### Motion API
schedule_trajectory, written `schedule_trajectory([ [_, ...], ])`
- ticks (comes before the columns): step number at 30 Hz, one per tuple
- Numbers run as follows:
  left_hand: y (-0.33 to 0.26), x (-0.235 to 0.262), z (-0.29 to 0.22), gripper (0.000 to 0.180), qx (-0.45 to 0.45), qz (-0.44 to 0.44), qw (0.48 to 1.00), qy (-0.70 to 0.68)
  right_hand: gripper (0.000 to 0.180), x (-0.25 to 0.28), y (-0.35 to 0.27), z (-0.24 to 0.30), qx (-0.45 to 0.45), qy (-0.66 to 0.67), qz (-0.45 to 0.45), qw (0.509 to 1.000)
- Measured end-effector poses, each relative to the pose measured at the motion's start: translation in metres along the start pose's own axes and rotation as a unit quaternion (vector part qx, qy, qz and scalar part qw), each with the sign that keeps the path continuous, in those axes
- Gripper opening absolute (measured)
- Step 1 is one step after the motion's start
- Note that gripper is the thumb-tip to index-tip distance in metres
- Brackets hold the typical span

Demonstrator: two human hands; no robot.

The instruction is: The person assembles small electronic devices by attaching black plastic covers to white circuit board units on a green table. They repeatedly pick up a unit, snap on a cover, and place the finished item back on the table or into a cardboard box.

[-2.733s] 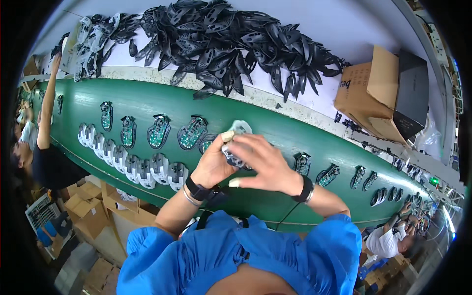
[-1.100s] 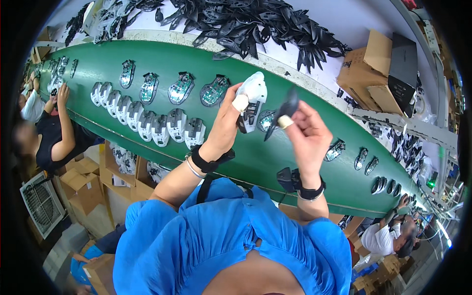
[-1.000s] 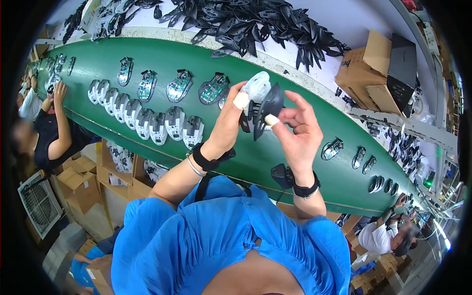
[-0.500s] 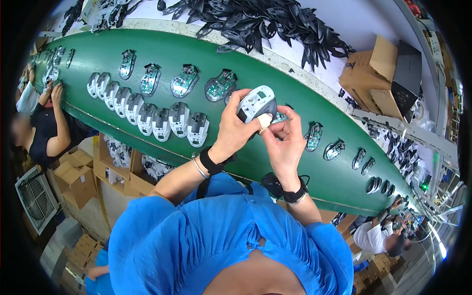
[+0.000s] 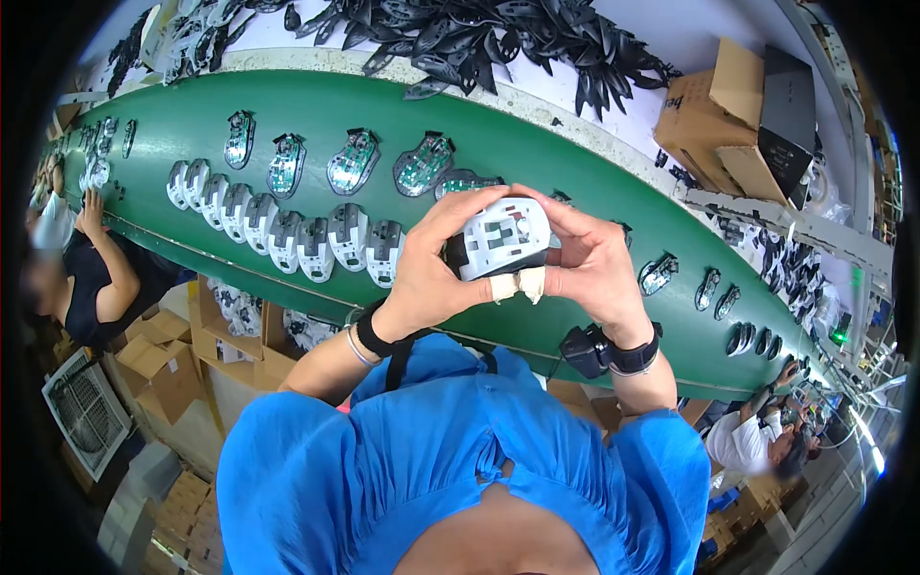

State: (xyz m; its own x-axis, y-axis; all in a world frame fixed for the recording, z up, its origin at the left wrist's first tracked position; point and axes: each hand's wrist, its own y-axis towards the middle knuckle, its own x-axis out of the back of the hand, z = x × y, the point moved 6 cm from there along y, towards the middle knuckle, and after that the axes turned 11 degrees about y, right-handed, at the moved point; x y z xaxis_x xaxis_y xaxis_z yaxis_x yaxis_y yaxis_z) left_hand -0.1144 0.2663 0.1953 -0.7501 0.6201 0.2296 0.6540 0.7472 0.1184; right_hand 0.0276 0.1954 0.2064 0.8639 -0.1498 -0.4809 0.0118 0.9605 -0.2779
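Between both hands I hold a white and black computer mouse shell, lifted over the green belt. My left hand grips its left end and my right hand its right end. Both thumbs, wrapped at the tips in pale tape, press along the near edge and almost meet. Fingers of both hands curl around the far side, partly hidden. Just beyond lies a mouse base with a green circuit board. To the left, a row of white and grey mouse shells rests on the belt.
More circuit-board bases lie along the belt's far side. Black plastic parts are heaped on the white ledge behind. An open cardboard box stands at the back right. Co-workers sit at the left and right.
The mouse shell has turned to lie sideways. My right hand has moved right and up and now clasps its right end, with both thumbs along the near edge.
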Motion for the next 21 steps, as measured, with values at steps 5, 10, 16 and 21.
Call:
schedule_trajectory([
  [5,-0.023,-0.006,0.042,0.069,0.086,-0.002,0.995,-0.043,0.066,0.007,0.005,-0.054,-0.127,0.111,-0.061,0.984],
  [10,-0.056,-0.015,0.064,0.096,0.043,0.011,0.996,0.073,0.067,0.007,-0.015,-0.075,-0.118,0.088,-0.09,0.985],
  [16,-0.112,-0.02,0.072,0.07,0.149,0.066,0.979,0.12,0.077,-0.023,-0.006,-0.086,-0.198,-0.172,0.069,0.962],
  [21,-0.154,-0.01,0.086,0.072,0.157,-0.011,0.982,0.106,0.076,-0.056,0.016,-0.116,-0.268,-0.365,0.2,0.869],
])
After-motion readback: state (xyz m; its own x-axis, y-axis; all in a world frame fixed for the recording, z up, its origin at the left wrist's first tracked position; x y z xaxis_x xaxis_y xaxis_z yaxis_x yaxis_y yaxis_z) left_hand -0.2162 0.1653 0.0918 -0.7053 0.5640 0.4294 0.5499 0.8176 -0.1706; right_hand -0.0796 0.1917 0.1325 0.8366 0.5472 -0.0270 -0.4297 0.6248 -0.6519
